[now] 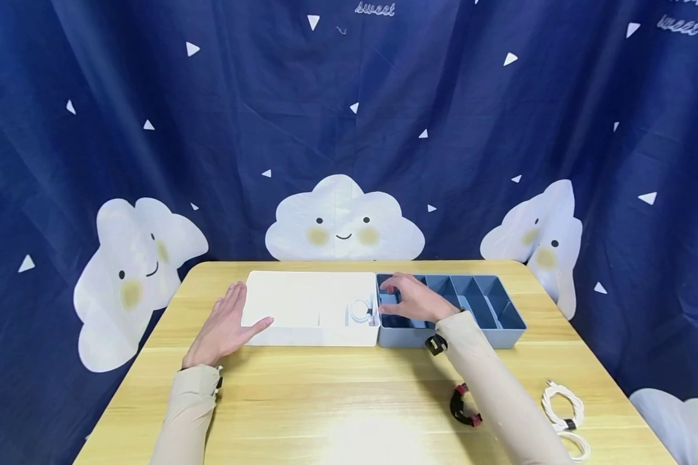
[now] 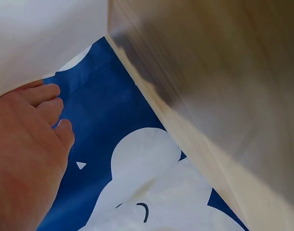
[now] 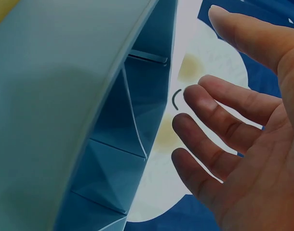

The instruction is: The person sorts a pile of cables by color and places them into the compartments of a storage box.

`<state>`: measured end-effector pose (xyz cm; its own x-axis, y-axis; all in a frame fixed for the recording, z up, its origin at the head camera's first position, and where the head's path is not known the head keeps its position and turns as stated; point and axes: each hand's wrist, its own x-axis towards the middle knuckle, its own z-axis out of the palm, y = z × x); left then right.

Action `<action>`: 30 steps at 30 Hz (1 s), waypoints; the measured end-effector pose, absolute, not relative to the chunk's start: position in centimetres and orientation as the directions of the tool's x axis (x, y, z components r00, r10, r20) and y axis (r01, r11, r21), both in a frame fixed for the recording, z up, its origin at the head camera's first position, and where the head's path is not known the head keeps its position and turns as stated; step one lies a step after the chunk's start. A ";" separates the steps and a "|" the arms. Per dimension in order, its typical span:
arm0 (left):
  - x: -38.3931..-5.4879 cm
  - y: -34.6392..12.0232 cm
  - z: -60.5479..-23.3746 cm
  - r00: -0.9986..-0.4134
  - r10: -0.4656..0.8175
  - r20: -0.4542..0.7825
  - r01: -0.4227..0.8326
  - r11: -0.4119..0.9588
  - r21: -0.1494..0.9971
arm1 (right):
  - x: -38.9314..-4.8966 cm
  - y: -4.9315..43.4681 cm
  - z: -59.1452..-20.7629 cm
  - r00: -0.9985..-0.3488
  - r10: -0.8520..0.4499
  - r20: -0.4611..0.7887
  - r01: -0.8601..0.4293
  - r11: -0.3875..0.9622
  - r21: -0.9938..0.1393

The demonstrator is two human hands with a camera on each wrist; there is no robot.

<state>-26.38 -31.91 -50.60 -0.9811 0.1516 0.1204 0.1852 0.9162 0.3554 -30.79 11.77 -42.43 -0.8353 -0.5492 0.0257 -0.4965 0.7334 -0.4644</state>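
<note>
A long white box (image 1: 311, 336) stands at the back of the table. My left hand (image 1: 223, 328) lies against its left end, fingers straight and thumb spread toward the front edge. In the left wrist view the left hand's fingers (image 2: 49, 106) reach along the white wall. A coiled white cable (image 1: 352, 315) sits in the white box's right end. Abutting that end is a blue-grey divided box (image 1: 500, 340). Over its left compartments hovers my right hand (image 1: 417, 300), empty, thumb and fingers apart. The right wrist view shows the loosely bent fingers (image 3: 224, 127) beside the open compartments.
A black and red coiled cable (image 1: 457, 407) lies on the wooden table (image 1: 302, 394) near my right forearm. Farther right is a white cable (image 1: 579, 410) bundled with a black strap. A dark blue curtain (image 1: 349, 142) with clouds hangs behind the table.
</note>
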 end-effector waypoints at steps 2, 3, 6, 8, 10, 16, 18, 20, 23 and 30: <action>-26.3 -31.9 -50.6 -0.981 0.150 0.120 0.183 0.917 0.353 | -30.8 11.9 -42.5 -0.837 -0.547 0.024 -0.494 0.734 -0.466; -26.3 -31.9 -50.5 -0.982 0.149 0.119 0.182 0.918 0.352 | -30.8 11.9 -42.5 -0.836 -0.548 0.024 -0.494 0.734 -0.466; -26.3 -32.0 -50.5 -0.981 0.148 0.125 0.183 0.918 0.353 | -30.8 12.1 -42.5 -0.833 -0.552 0.029 -0.500 0.730 -0.466; -26.3 -32.1 -50.5 -0.980 0.146 0.133 0.184 0.917 0.352 | -30.7 12.2 -42.5 -0.830 -0.557 0.035 -0.506 0.725 -0.468; -26.4 -32.2 -50.5 -0.978 0.146 0.148 0.190 0.917 0.350 | -30.7 12.2 -42.5 -0.826 -0.562 0.042 -0.514 0.721 -0.465; -26.4 -32.7 -50.6 -0.977 0.142 0.162 0.190 0.920 0.341 | -30.6 12.6 -42.7 -0.825 -0.563 0.050 -0.520 0.722 -0.456; -26.3 -32.8 -50.6 -0.978 0.139 0.158 0.186 0.920 0.344 | -30.6 12.6 -42.8 -0.824 -0.565 0.055 -0.524 0.721 -0.453; -26.3 -32.8 -50.7 -0.978 0.140 0.154 0.186 0.919 0.349 | -30.5 12.7 -42.8 -0.822 -0.566 0.058 -0.529 0.722 -0.447; -26.3 -32.8 -50.8 -0.979 0.139 0.150 0.185 0.916 0.356 | -30.4 12.8 -42.8 -0.822 -0.566 0.059 -0.531 0.725 -0.440; -26.4 -32.8 -51.0 -0.976 0.142 0.162 0.192 0.917 0.349 | -30.0 13.4 -42.7 -0.828 -0.558 0.059 -0.519 0.723 -0.455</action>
<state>-26.39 -32.78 -50.98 -0.9764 0.1422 0.1623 0.1916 0.9174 0.3489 -29.97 13.36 -42.71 -0.8281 -0.5575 0.0586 -0.5192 0.7234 -0.4550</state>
